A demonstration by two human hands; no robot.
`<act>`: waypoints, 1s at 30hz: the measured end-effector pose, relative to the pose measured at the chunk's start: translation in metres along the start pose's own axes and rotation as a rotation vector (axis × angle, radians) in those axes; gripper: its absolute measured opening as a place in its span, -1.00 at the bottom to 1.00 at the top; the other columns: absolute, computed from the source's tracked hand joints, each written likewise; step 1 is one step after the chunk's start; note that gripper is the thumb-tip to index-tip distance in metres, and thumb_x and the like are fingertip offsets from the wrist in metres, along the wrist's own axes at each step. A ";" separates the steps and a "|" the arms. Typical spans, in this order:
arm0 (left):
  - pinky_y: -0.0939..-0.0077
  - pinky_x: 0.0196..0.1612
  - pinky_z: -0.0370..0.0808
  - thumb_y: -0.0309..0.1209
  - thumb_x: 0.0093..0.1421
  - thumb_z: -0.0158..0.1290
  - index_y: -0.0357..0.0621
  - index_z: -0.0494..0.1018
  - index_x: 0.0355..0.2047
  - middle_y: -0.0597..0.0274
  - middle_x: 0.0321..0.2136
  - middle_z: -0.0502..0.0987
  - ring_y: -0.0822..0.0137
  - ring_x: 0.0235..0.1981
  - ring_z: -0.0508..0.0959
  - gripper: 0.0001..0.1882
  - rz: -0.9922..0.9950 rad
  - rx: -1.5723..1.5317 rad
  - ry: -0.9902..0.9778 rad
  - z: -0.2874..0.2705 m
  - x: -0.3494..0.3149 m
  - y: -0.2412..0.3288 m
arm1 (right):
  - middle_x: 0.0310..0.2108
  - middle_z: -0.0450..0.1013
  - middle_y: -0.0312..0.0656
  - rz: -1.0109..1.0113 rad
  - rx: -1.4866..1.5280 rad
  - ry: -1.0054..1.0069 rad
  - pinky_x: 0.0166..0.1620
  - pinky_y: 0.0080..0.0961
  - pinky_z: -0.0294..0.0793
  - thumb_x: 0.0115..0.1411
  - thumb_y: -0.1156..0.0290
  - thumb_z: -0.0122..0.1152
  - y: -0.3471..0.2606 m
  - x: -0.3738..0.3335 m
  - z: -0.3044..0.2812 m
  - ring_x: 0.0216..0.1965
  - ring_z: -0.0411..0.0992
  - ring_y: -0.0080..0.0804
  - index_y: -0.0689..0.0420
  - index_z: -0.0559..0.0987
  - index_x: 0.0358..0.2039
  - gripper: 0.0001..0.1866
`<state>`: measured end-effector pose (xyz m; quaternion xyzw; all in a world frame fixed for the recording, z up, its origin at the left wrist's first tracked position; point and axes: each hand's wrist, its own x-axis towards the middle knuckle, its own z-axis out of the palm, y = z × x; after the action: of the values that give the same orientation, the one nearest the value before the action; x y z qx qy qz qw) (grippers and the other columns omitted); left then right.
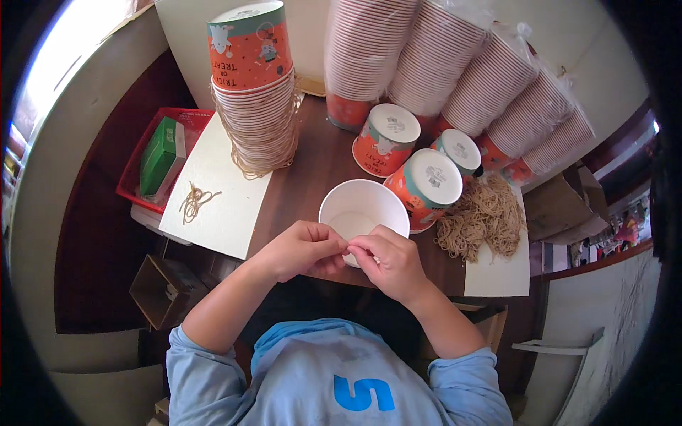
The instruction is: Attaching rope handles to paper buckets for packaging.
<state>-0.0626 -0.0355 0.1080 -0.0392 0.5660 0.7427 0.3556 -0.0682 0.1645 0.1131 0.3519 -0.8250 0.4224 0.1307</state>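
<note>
My left hand (pixel 307 250) and my right hand (pixel 389 261) meet over the near rim of a white-lined paper bucket (pixel 352 201). Both pinch with thumb and forefinger, their tips touching. Whatever is between the fingertips is too small to make out. The bucket stands mouth up at the table's front edge, its inside partly covered by my hands. Just behind it are three upside-down orange and green paper buckets (pixel 426 188). Right of those lies a tangled heap of beige cord (pixel 486 224).
A tall stack of nested buckets (pixel 252 117), with cord loops hanging round it, rises at the left. Near it lies a small bunch of cord (pixel 197 203). Plastic-wrapped bucket stacks (pixel 440 67) line the back. A red tray (pixel 135 167) holds a green box (pixel 159 155). Cardboard boxes (pixel 565 206) stand right.
</note>
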 end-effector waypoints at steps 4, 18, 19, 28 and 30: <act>0.76 -0.40 0.48 -0.38 0.22 0.03 -0.23 0.48 -0.36 0.35 -0.51 0.51 0.60 -0.50 0.49 -0.84 0.050 0.036 0.009 0.000 -0.002 -0.007 | -0.56 0.39 -0.21 0.030 0.004 -0.090 -0.48 -0.40 0.43 -0.02 0.50 0.26 -0.001 0.000 -0.002 -0.54 0.43 -0.25 0.12 0.54 -0.46 -0.91; 0.61 -0.39 0.42 -0.43 0.13 0.08 -0.34 0.50 -0.27 0.22 -0.48 0.53 0.51 -0.48 0.46 -0.78 0.550 0.532 0.616 -0.041 0.048 -0.014 | -0.50 0.50 -0.17 0.402 0.186 -0.032 -0.41 -0.55 0.40 0.05 0.46 0.17 0.067 0.031 0.043 -0.52 0.44 -0.44 0.23 0.57 -0.42 -0.88; 0.66 -0.40 0.41 -0.43 0.14 0.08 -0.30 0.50 -0.23 0.28 -0.50 0.52 0.54 -0.49 0.44 -0.78 0.543 0.483 0.636 -0.047 0.054 -0.015 | -0.50 0.50 -0.12 0.451 0.159 -0.053 -0.39 -0.46 0.42 0.03 0.43 0.16 0.073 0.034 0.048 -0.48 0.47 -0.33 0.21 0.58 -0.44 -0.87; 0.62 -0.40 0.43 -0.47 0.18 0.00 -0.37 0.50 -0.21 0.20 -0.46 0.56 0.51 -0.48 0.48 -0.77 0.465 0.530 0.447 -0.064 0.075 -0.015 | -0.56 0.51 -0.11 0.543 0.074 -0.105 -0.39 -0.34 0.44 0.02 0.36 0.13 0.084 0.045 0.061 -0.49 0.50 -0.22 0.18 0.58 -0.51 -0.84; 0.59 -0.36 0.44 -0.46 0.17 0.00 -0.38 0.50 -0.21 0.18 -0.45 0.57 0.50 -0.44 0.50 -0.76 0.455 0.547 0.436 -0.067 0.078 -0.017 | -0.56 0.51 -0.11 0.551 0.083 -0.105 -0.39 -0.34 0.44 0.01 0.35 0.13 0.084 0.046 0.062 -0.49 0.50 -0.22 0.18 0.57 -0.52 -0.84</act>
<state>-0.1339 -0.0542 0.0338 0.0264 0.7988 0.5988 0.0513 -0.1541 0.1272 0.0480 0.1407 -0.8773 0.4565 -0.0466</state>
